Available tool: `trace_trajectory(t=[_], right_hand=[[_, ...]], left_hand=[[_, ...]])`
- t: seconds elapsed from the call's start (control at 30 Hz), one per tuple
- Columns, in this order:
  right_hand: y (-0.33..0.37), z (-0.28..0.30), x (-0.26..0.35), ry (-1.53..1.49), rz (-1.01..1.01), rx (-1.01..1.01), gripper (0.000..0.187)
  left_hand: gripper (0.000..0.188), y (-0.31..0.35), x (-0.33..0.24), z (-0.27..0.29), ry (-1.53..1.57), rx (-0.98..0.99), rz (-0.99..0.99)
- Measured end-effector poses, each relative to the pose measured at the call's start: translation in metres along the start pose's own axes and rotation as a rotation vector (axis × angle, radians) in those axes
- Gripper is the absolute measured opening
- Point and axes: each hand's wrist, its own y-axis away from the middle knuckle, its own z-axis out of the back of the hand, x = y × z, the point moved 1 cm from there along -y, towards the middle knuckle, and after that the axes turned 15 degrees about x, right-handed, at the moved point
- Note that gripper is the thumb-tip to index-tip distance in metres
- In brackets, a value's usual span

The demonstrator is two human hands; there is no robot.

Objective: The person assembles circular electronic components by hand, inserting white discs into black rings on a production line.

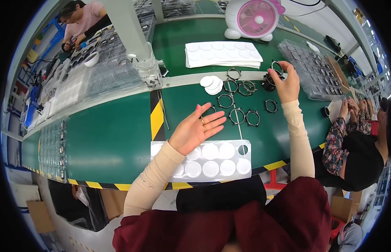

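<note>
My right hand (pixel 286 80) pinches a thin dark ring (pixel 278 66) between thumb and fingers, right over a small stack of black rings (pixel 268 84). With its palm turned up and fingers spread, my left hand (pixel 196 131) holds nothing. It hovers by the upper left of a sheet of round white stickers (pixel 210 169), which has one gap at its top right corner. One ring lies partly hidden behind its fingers. Several thin ring clamps (pixel 225 101) are scattered on the green table between my hands. Loose white discs (pixel 212 91) lie in a small pile left of them.
Stacked sticker sheets (pixel 224 63) lie farther back, below a pink and white fan (pixel 262 31). Clear plastic trays (pixel 311 69) of parts stand at the right. A grey post (pixel 130 29) rises at the left. Co-workers sit at far left and right.
</note>
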Motion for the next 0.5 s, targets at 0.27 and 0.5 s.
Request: trace_trajectory(t=[0.27, 0.5], right_hand=[[0.021, 0.003, 0.012, 0.032, 0.096, -0.045, 0.018], [0.102, 0.018, 0.066, -0.256, 0.437, 0.482, 0.018]], left_hand=[[0.040, 0.007, -0.014, -0.001, -0.364, -0.006, 0.077], [0.056, 0.035, 0.014, -0.038, -2.464, -0.110, 0.022]])
